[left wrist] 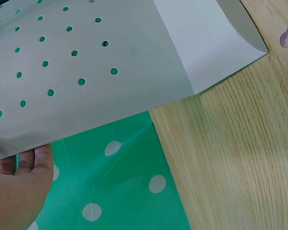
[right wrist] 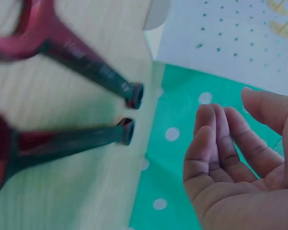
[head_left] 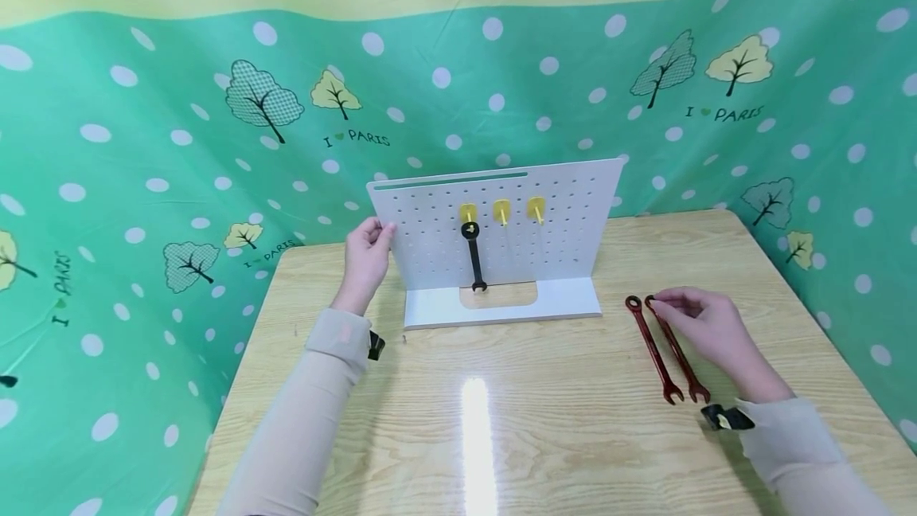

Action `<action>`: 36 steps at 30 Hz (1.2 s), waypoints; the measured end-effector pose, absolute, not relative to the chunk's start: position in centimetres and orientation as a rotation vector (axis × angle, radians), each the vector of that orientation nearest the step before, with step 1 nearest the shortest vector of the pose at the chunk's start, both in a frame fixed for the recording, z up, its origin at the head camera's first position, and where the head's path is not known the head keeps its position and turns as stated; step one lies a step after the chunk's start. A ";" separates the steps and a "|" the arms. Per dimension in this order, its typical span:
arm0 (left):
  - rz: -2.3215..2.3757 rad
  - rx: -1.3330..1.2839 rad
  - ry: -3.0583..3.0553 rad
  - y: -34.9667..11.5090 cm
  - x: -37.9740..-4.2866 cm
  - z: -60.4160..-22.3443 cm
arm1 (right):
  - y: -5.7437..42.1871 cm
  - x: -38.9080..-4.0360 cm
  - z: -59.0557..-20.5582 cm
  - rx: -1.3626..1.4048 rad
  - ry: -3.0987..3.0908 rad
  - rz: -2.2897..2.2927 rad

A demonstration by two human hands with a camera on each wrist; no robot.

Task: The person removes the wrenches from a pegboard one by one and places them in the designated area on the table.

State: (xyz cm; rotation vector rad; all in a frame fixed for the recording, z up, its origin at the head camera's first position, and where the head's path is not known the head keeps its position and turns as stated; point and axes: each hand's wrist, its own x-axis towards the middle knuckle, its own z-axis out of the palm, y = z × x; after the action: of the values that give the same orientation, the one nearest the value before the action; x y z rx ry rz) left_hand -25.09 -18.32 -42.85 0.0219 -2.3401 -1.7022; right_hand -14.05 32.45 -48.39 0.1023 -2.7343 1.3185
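My left hand (head_left: 368,261) holds the left edge of a white pegboard (head_left: 430,245), thumb in front and fingers behind it, as the left wrist view (left wrist: 24,187) also shows. A black combination wrench (head_left: 475,259) hangs by its ring end on the left one of three yellow hooks (head_left: 502,211). Two red combination wrenches (head_left: 653,349) lie side by side on the table at the right, ring ends away from me. Over the ring end of the right one hovers my right hand (head_left: 705,325). In the right wrist view its loosely bent fingers (right wrist: 223,143) hold nothing.
The pegboard stands on a white base (head_left: 501,313) with a cutout, on a light wooden table (head_left: 559,412). Behind the table hangs a green dotted cloth (head_left: 401,86). A bright light reflection (head_left: 478,444) lies across the tabletop near me.
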 end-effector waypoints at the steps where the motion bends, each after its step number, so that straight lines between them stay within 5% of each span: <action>1: -1.702 0.021 -2.340 -18.3 -25.1 -42.9 | 32.1 -14.0 -48.2 0.121 -2.705 1.331; 36: -1.728 0.025 -2.341 -18.4 -25.0 -42.8 | 24.1 -15.6 -46.2 0.408 -2.377 1.777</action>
State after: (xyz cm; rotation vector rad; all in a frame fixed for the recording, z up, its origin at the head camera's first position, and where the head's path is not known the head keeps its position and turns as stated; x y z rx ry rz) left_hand -24.98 -18.43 -42.85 0.0246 -2.3414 -1.7280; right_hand -15.59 24.14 -46.24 0.4077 -2.3774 1.7774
